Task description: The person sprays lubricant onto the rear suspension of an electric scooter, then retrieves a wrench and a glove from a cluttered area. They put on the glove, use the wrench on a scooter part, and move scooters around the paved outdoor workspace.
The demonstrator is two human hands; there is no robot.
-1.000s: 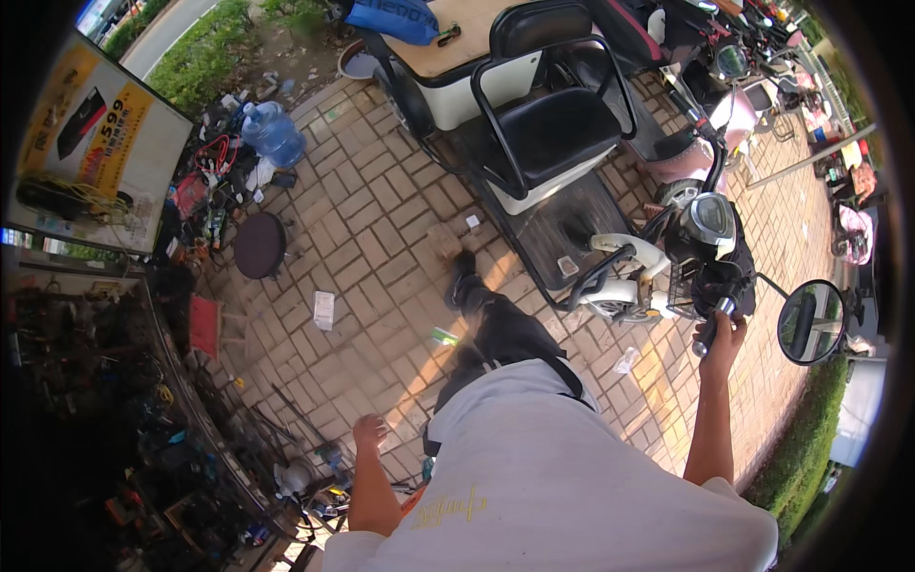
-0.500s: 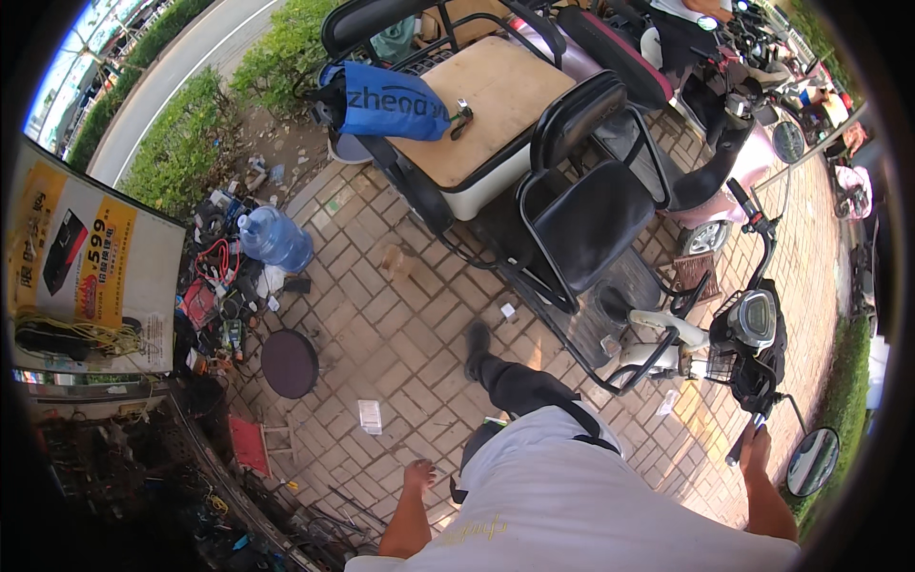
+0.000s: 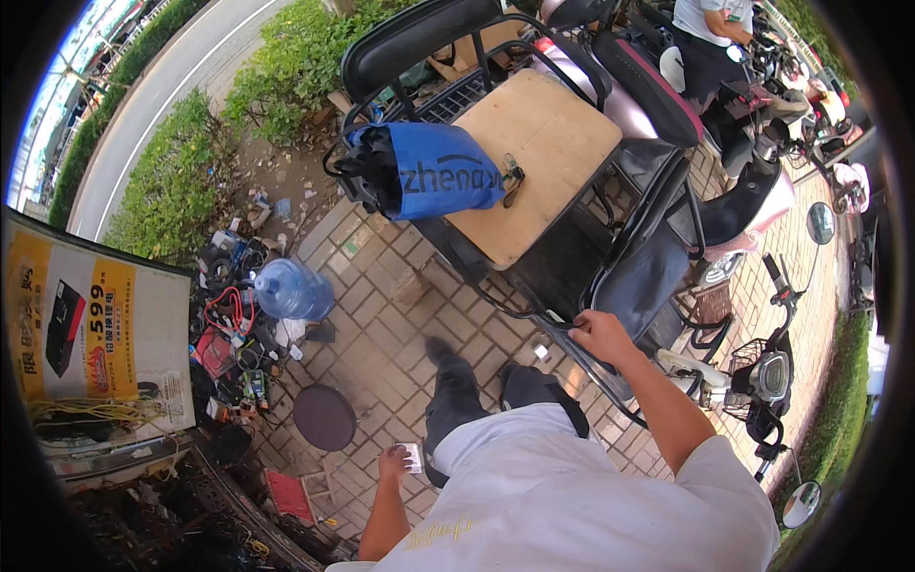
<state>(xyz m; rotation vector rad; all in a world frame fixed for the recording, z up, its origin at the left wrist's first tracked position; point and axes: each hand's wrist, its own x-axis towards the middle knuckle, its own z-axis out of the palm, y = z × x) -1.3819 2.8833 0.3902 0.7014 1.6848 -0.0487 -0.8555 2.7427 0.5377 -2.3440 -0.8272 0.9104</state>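
My right hand (image 3: 599, 336) is closed at the front corner of the black front seat (image 3: 643, 281) of a three-wheeled vehicle, on the black metal rail by its edge. Low at my left side hangs my left hand (image 3: 391, 463), fingers loosely apart and nothing held. Behind it in the picture a white paper (image 3: 411, 458) lies on the paving. A wooden board (image 3: 543, 124) covers the vehicle's rear. On it rest a blue bag (image 3: 443, 157) with black stuff at its mouth and a small metal object (image 3: 513, 181). The handlebar (image 3: 770, 372) stands to the right.
A round dark stool (image 3: 324, 418) stands on the brick paving at left. Beyond it are a blue water jug (image 3: 294, 289) and heaped cables and parts (image 3: 233, 329). A yellow sign board (image 3: 91, 324) edges the left. Parked scooters and another person (image 3: 710, 38) are at the far right.
My right hand has left the handlebar grip and come to the front seat's rail. My left hand stays low at my side. The view has shifted, bringing the rear board and bag nearer.
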